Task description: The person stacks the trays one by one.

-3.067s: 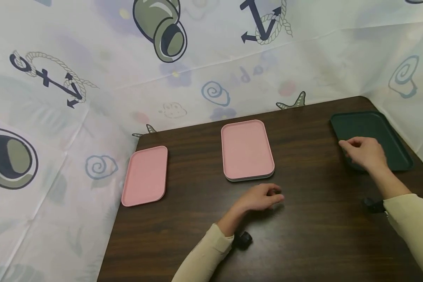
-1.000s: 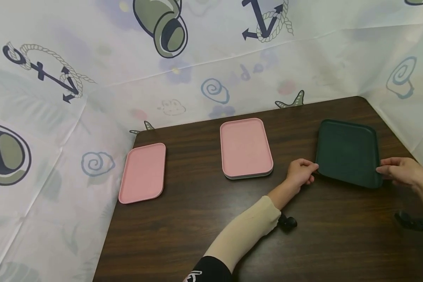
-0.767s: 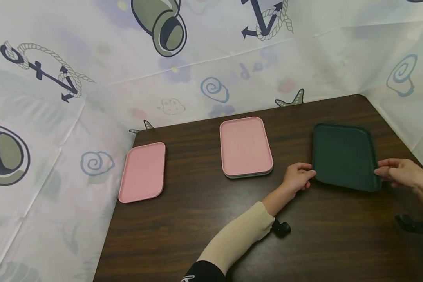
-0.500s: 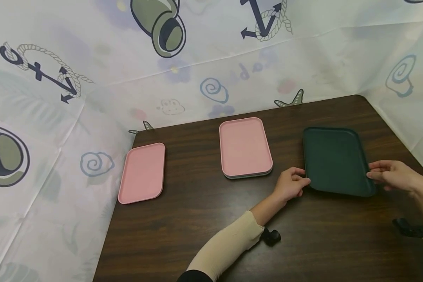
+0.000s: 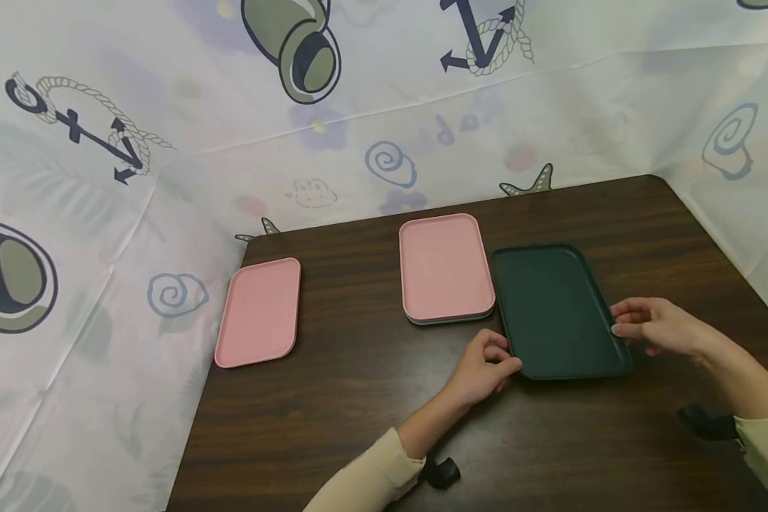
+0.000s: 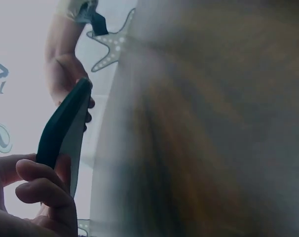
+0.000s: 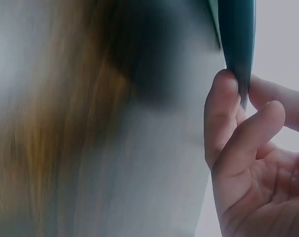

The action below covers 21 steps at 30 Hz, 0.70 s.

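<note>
A dark green rectangular tray [image 5: 557, 313] is held between both hands, just right of a stack topped by a pink tray [image 5: 446, 267]. My left hand [image 5: 483, 366] pinches its near left edge; in the left wrist view the thumb and fingers grip the green tray [image 6: 63, 126] along its rim. On the opposite side my right hand [image 5: 659, 326] pinches the right edge, and the right wrist view has the tray's rim [image 7: 238, 39] between thumb and fingers. Both wrist views show the tray raised over the table surface.
Another pink tray [image 5: 259, 313] lies near the table's left edge. Under the top pink tray of the middle stack a grey rim [image 5: 451, 319] shows. Patterned cloth [image 5: 384, 107] hangs behind and at both sides of the dark wooden table [image 5: 333, 427].
Both hands took hold of the green tray, which lay at the table's right edge. They carried it left and nearer the person, beside the pink stack, and it has turned a little.
</note>
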Each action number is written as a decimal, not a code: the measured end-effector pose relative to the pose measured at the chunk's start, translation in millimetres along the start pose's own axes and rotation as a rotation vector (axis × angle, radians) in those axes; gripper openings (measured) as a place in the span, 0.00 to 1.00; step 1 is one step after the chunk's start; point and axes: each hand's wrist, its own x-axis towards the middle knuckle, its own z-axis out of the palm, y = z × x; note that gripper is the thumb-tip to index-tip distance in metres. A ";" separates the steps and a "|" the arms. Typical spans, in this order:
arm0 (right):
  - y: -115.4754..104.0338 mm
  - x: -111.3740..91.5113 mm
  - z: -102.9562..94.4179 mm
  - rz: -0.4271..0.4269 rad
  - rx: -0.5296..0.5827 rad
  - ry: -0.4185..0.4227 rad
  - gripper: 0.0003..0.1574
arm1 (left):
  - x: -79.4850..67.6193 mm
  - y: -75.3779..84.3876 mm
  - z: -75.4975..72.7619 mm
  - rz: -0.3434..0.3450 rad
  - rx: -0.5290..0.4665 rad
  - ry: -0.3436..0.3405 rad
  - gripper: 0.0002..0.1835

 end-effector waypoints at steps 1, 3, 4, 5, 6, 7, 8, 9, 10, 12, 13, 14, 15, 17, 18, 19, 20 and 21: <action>-2.9 1.3 4.4 -0.014 0.009 -0.016 0.33 | -7.7 -0.7 -4.0 -0.004 -0.009 -0.001 0.18; -8.6 4.1 13.9 -0.034 0.035 -0.049 0.32 | -24.9 -1.9 -11.3 -0.011 -0.034 -0.002 0.19; -11.3 5.7 18.7 -0.048 0.045 -0.067 0.32 | -33.3 -3.2 -14.6 -0.015 -0.052 -0.001 0.19; -13.9 7.5 23.3 -0.063 0.053 -0.084 0.31 | -41.5 -4.9 -17.7 -0.021 -0.071 0.002 0.19; -16.5 9.2 28.0 -0.071 0.064 -0.099 0.30 | -49.4 -6.7 -20.7 -0.028 -0.089 0.005 0.19; -19.2 11.0 32.6 -0.086 0.072 -0.115 0.30 | -56.8 -9.1 -23.9 -0.037 -0.107 0.008 0.18; -22.2 12.6 37.2 -0.096 0.083 -0.128 0.29 | -63.8 -10.5 -26.8 -0.044 -0.120 0.013 0.18; -25.2 14.3 41.3 -0.109 0.090 -0.141 0.28 | -69.7 -11.8 -30.2 -0.055 -0.128 0.021 0.18; -28.4 16.0 45.6 -0.119 0.096 -0.155 0.27 | -75.1 -13.3 -33.8 -0.065 -0.139 0.028 0.17; -34.0 19.2 54.0 -0.134 0.107 -0.180 0.26 | -84.1 -16.1 -41.9 -0.082 -0.156 0.040 0.18; -36.7 20.8 58.1 -0.139 0.111 -0.189 0.25 | -87.7 -16.7 -46.1 -0.087 -0.158 0.045 0.18; -39.1 22.5 62.1 -0.142 0.116 -0.195 0.25 | -90.5 -17.1 -50.5 -0.089 -0.155 0.049 0.18; -41.0 24.3 65.8 -0.146 0.122 -0.197 0.24 | -92.6 -18.1 -55.0 -0.090 -0.152 0.055 0.19; -44.7 28.3 72.6 -0.152 0.133 -0.192 0.23 | -94.9 -19.4 -63.8 -0.085 -0.136 0.073 0.19; -46.5 30.2 75.8 -0.156 0.138 -0.186 0.23 | -95.3 -19.4 -68.0 -0.080 -0.124 0.084 0.20; -48.2 32.2 78.7 -0.157 0.145 -0.180 0.23 | -95.4 -19.0 -72.2 -0.077 -0.109 0.097 0.19; -49.8 34.3 81.4 -0.160 0.151 -0.175 0.23 | -95.5 -18.2 -76.2 -0.075 -0.094 0.112 0.19; -51.3 36.3 84.2 -0.162 0.156 -0.170 0.23 | -95.6 -16.3 -79.7 -0.074 -0.077 0.129 0.19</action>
